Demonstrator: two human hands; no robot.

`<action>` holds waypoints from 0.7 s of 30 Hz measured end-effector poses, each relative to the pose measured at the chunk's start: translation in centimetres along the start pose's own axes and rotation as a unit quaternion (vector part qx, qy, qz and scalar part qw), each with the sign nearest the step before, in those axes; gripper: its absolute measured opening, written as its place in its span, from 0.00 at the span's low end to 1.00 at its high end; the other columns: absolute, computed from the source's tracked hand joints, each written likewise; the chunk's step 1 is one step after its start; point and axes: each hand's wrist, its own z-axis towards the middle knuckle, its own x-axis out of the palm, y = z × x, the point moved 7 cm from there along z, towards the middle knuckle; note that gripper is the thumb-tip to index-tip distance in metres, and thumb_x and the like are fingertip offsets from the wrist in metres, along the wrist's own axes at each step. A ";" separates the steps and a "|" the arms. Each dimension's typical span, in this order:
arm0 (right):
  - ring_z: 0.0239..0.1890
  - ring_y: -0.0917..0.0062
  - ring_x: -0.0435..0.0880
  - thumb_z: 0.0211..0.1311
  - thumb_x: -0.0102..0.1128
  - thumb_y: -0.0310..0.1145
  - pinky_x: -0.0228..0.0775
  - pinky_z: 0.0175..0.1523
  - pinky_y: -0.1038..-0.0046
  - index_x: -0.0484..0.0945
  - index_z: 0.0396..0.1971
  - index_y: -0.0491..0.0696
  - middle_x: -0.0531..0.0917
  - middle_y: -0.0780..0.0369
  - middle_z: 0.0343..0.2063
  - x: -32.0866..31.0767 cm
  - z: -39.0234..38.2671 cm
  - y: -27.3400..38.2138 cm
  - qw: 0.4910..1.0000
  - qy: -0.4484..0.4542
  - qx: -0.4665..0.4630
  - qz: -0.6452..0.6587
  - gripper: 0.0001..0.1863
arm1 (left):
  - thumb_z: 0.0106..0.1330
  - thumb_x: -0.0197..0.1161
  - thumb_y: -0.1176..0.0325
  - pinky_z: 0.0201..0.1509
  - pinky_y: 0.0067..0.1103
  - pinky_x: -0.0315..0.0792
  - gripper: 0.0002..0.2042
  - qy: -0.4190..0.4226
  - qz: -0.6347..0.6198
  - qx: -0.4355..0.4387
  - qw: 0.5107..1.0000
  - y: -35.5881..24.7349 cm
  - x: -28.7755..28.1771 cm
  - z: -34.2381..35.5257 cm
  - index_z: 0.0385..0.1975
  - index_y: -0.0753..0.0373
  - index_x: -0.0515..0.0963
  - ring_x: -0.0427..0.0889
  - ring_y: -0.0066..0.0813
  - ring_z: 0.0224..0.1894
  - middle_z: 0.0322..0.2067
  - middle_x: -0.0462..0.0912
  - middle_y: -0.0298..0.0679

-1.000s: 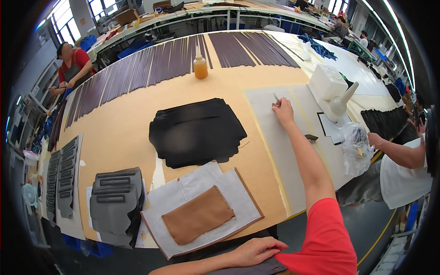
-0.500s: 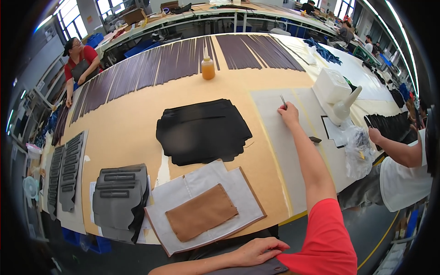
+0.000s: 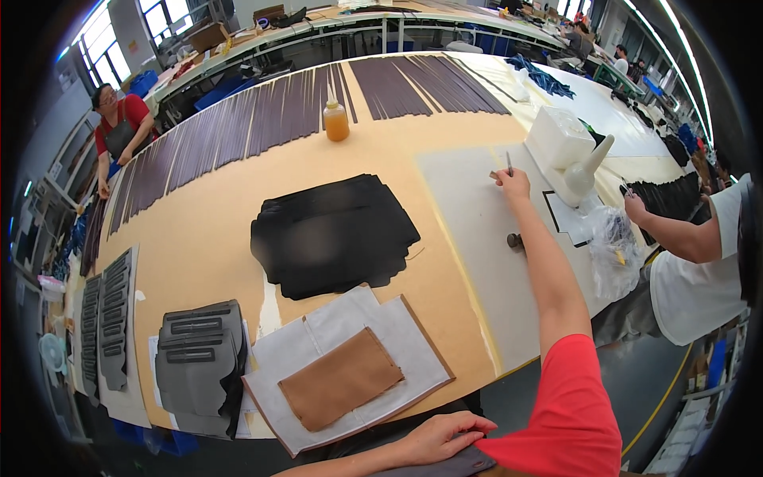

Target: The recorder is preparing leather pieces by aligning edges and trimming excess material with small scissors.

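My right arm reaches out over the grey sheet on the right side of the table. My right hand pinches a slim, pointed metal tool; its exact kind is too small to make out. Beside that forearm sits a small dark, round object. My left hand rests at the near edge by my red sleeve, fingers loosely stretched, holding nothing. Just beyond it lies a brown rectangular piece on a pale panel with brown edges. Farther on is a stack of black sheets.
A bottle of amber liquid stands before rows of dark purple strips. A white block container, a white spouted bottle and crumpled plastic lie at right. Grey pieces sit at left. Co-workers stand on both sides.
The view has shifted a little. My right hand has turned the metal tool and moved slightly on the grey sheet; more of the round object shows. My left hand stays in place.
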 end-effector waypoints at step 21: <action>0.38 0.60 0.86 0.77 0.56 0.42 0.75 0.48 0.62 0.84 0.46 0.43 0.87 0.53 0.31 2.1 -6.4 6.7 0.982 0.047 -0.181 -0.023 0.18 | 0.77 0.60 0.68 0.56 0.26 0.77 0.14 0.005 0.026 0.023 0.999 -1.1 1.2 -0.5 0.59 0.61 0.80 0.86 0.35 0.52 0.50 0.86 0.41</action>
